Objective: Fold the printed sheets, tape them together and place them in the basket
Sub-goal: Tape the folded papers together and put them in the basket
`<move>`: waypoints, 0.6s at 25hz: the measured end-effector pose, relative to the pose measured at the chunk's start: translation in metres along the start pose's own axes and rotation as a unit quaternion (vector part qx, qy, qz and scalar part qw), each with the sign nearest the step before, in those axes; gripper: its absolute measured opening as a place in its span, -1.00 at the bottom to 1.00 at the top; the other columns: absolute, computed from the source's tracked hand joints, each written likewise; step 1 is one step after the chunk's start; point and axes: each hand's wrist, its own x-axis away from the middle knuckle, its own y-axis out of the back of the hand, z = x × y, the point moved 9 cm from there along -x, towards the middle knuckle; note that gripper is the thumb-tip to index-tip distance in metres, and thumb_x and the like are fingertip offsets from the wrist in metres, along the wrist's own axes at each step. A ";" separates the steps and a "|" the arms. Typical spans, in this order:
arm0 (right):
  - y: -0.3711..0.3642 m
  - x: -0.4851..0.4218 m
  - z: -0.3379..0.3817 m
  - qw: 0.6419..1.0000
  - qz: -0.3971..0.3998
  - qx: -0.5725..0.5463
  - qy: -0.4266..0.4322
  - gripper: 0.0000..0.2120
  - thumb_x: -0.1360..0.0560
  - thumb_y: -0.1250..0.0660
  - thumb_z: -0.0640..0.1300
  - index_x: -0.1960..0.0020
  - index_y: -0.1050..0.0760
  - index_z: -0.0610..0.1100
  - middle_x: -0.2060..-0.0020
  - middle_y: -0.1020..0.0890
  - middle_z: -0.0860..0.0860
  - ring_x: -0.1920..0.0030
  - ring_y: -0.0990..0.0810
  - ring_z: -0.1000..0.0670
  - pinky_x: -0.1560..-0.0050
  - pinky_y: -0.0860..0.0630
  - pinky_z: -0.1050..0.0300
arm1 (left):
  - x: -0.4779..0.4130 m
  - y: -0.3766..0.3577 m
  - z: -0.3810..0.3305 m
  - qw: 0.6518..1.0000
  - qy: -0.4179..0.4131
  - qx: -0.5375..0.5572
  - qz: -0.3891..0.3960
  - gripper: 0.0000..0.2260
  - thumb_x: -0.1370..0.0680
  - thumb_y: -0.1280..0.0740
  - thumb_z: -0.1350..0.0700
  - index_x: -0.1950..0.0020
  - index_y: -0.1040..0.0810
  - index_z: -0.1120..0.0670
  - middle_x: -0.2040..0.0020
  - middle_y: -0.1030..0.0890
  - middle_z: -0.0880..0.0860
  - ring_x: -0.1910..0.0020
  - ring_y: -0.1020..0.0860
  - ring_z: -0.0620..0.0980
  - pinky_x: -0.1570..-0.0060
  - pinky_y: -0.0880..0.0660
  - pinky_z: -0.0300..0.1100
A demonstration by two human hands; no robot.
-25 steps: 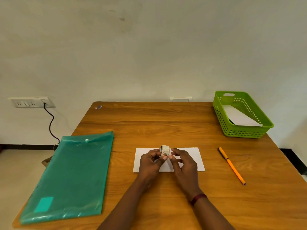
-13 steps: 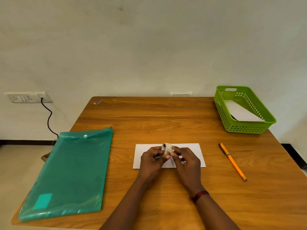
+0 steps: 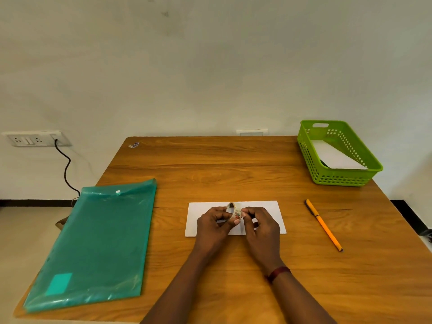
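- folded sheet (image 3: 264,212): flat on the table (image 3: 210,164), the landmark here.
- tape roll (image 3: 234,209): held just above the sheet.
- left hand (image 3: 214,226), right hand (image 3: 261,226): both pinching the roll.
- basket (image 3: 339,176): far right of the sheet, paper inside.
- risk: tape may tear short or stick to itself if the loose end slips.

A wooden desk (image 3: 233,174) stands with its far edge against the wall. Near the left edge a teal plastic folder (image 3: 93,246) lies flat, running from mid-desk toward the near left corner. A folded white sheet (image 3: 266,213) lies near the middle, closer to the near edge. To its right an orange pen (image 3: 323,225) lies slanted toward the right edge. A green basket (image 3: 339,177) sits at the far right corner. A small scrap (image 3: 134,144) lies by the far left corner.
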 end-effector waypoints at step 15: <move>0.000 0.001 -0.008 0.999 0.002 -0.027 -0.042 -0.94 -0.52 -0.42 -0.15 0.02 -0.57 -0.04 0.13 -0.61 0.13 0.09 -0.58 0.16 0.18 -0.55 0.21 | 0.002 -0.004 -0.005 0.999 -0.028 -0.036 0.003 -0.89 -0.46 -0.50 0.02 0.03 -0.69 -0.02 0.01 -0.63 -0.11 0.03 -0.57 -0.27 0.12 -0.51 -0.43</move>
